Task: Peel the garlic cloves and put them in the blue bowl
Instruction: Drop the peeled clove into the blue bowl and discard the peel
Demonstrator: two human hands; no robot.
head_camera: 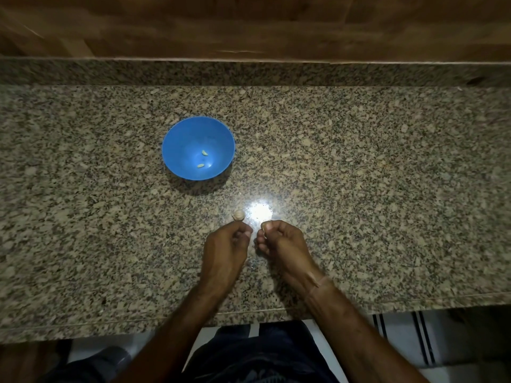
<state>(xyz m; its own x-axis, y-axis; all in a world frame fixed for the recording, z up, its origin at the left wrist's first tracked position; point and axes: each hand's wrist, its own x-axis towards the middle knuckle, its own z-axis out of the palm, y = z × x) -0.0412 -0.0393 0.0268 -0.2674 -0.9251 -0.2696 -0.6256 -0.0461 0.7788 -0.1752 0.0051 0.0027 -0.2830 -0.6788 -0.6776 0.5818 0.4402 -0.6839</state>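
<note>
The right hand (279, 241) was curled, its fingertips pinching a small pale piece (263, 225), likely a clove or its skin, though too small to tell. The left hand (226, 244), just beside it, was curled too, and whether it held anything could not be told; both hung well apart from the blue bowl (177, 139), nearer the person. An unpeeled garlic piece (238, 215) lay on the granite counter (359, 175) between the left hand and the bowl, close to the knuckles; two peeled cloves (205, 153) lay inside the bowl. Such garlic would likely be light and firm, its papery skin brittle, the bared flesh sticky yet apt to slip; a pinch at the tapered ends, nail under the skin at the root, seemed best.
</note>
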